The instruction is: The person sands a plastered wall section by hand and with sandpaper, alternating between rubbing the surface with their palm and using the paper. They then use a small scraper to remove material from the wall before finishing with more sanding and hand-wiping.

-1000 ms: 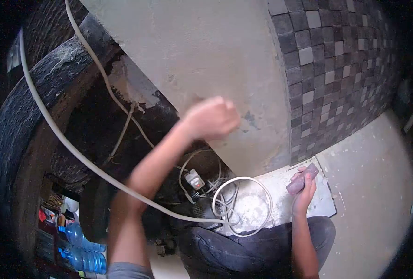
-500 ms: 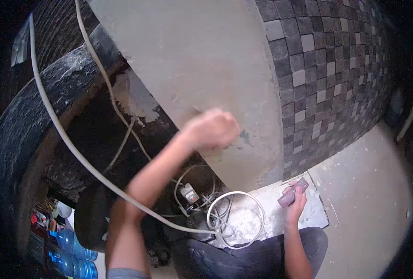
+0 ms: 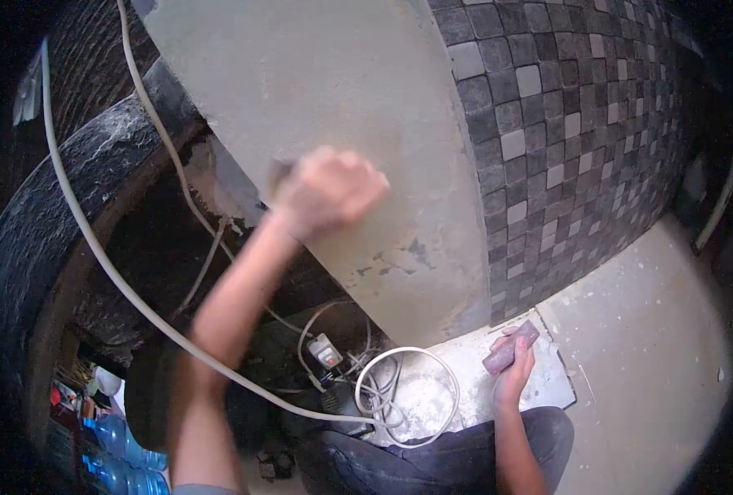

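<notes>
My left hand [image 3: 329,191] is closed in a fist against the smooth grey plastered surface [image 3: 366,91], near its left edge. Motion smears it, and a small dark piece sticks out beside the fingers; I cannot make out what it is. Dark rough patches [image 3: 399,260] mark the plaster below and to the right of this hand. Lower right, over my knee, my right hand [image 3: 515,371] grips a purplish-brown rectangular block [image 3: 511,348], its fingers wrapped round the lower side and the thumb along it.
Grey mosaic tiles [image 3: 548,132] border the plaster on the right. A pale cable [image 3: 127,285] runs across the left side to a coil [image 3: 457,388] over a whitish board [image 3: 482,363]. Beside it lies a power plug [image 3: 325,351]. Blue water bottles [image 3: 123,437] are at lower left.
My left hand has moved up and to the left over the plaster, uncovering more of the dark patches. My right hand still holds the block. The whole view has shifted slightly.
</notes>
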The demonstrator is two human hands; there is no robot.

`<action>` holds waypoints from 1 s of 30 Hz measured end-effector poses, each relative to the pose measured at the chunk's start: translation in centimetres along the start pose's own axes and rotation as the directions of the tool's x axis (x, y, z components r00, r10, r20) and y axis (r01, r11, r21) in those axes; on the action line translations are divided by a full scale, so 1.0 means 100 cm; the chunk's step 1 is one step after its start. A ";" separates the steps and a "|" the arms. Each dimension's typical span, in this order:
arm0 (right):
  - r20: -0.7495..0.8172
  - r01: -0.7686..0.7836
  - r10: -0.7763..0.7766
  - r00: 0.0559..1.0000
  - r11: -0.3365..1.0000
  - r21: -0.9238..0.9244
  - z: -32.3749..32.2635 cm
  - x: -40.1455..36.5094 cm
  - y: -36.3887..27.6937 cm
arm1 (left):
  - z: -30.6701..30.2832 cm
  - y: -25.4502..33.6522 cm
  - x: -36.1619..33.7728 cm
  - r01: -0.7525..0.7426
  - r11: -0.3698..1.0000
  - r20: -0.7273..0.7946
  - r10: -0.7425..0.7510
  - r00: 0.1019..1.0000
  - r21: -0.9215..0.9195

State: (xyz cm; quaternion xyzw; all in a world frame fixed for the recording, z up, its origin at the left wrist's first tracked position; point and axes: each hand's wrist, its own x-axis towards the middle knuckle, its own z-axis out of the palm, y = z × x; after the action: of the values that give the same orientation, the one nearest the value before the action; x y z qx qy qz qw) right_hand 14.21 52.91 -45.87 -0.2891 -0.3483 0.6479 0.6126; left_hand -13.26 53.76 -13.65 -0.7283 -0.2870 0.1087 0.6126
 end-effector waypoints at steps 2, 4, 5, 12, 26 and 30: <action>-0.033 -0.011 0.012 0.999 1.000 0.024 -0.001 0.001 -0.001 | 0.022 0.090 -0.023 -0.043 0.972 0.131 0.075 0.989 -0.230; -0.112 -0.043 0.051 0.992 0.996 0.079 -0.006 0.004 0.006 | 0.026 0.116 -0.036 -0.081 0.923 0.069 0.115 0.991 -0.376; -0.114 -0.021 0.029 0.993 0.997 0.074 -0.008 0.007 0.004 | 0.026 0.103 -0.033 -0.074 0.930 0.001 0.080 0.997 -0.360; -0.079 -0.013 0.018 0.997 0.998 0.061 -0.002 0.008 0.003 | -0.016 -0.084 0.008 0.037 0.991 -0.070 -0.028 0.997 0.130; -0.081 0.017 -0.011 0.997 0.997 0.071 -0.013 0.009 -0.002 | -0.024 -0.104 0.013 -0.039 0.987 -0.070 0.050 0.996 0.156; -0.071 -0.010 0.012 0.997 1.000 0.023 0.003 0.005 -0.007 | -0.014 -0.100 0.017 0.022 0.992 -0.193 0.002 0.981 0.122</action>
State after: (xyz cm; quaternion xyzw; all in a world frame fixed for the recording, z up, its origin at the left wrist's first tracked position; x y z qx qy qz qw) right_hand 14.33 53.39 -45.12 -0.3071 -0.3172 0.6444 0.6244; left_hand -14.01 54.40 -3.44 -0.6948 -0.2226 0.0519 0.6819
